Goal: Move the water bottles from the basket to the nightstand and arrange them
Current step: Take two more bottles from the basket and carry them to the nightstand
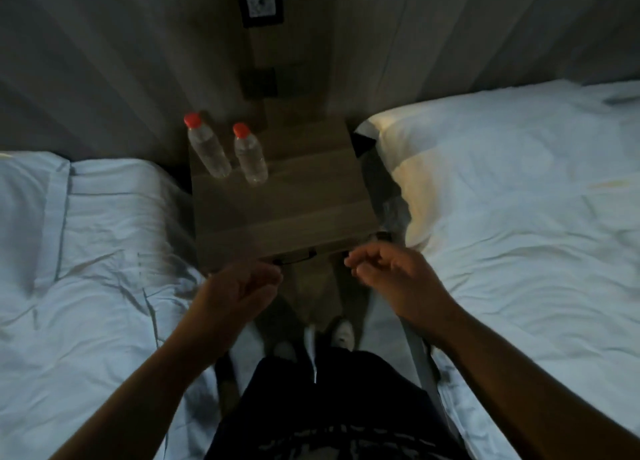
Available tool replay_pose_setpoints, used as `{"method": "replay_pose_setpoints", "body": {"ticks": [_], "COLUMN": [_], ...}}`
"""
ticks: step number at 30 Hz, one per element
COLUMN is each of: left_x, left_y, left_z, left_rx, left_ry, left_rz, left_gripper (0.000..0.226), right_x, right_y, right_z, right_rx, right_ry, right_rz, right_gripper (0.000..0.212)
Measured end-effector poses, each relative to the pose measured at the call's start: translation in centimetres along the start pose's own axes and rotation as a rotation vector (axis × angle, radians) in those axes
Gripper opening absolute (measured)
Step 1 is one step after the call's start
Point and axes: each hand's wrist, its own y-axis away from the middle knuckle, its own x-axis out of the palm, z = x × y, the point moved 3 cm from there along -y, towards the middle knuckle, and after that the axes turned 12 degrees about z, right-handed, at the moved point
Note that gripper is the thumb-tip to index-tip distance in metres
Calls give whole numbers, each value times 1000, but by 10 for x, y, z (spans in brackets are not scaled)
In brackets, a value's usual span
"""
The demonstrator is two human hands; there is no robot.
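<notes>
Two clear water bottles with red caps stand upright side by side at the back left of the wooden nightstand (294,203): the left bottle (207,147) and the right bottle (250,156). My left hand (239,289) hovers just in front of the nightstand's front edge, fingers loosely curled, holding nothing. My right hand (388,272) hovers at the front right corner, fingers apart and empty. No basket is in view.
A bed with white sheets (86,269) lies to the left and another (519,217) to the right of the nightstand. A dark wall panel (259,83) sits behind it. My feet (341,333) stand in the narrow gap between the beds.
</notes>
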Motion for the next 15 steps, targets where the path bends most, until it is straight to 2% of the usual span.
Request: {"method": "replay_pose_setpoints", "body": {"ticks": [6,9,15], "left_x": [19,26,14], "left_y": [-17,-23,-40], "left_z": [-9,-13,-17], "left_rx": [0,-1,-36], "left_ry": [17,25,-69], "left_rz": [-10,24,164], "left_gripper": [31,19,15], "right_x": [-28,-34,-31], "right_y": [31,41,57], "right_z": [-12,-18,-41], "right_rx": [75,65,93], "right_ry": [85,118,25], "right_rz": [-51,-130,-360], "right_gripper": [16,16,10]}}
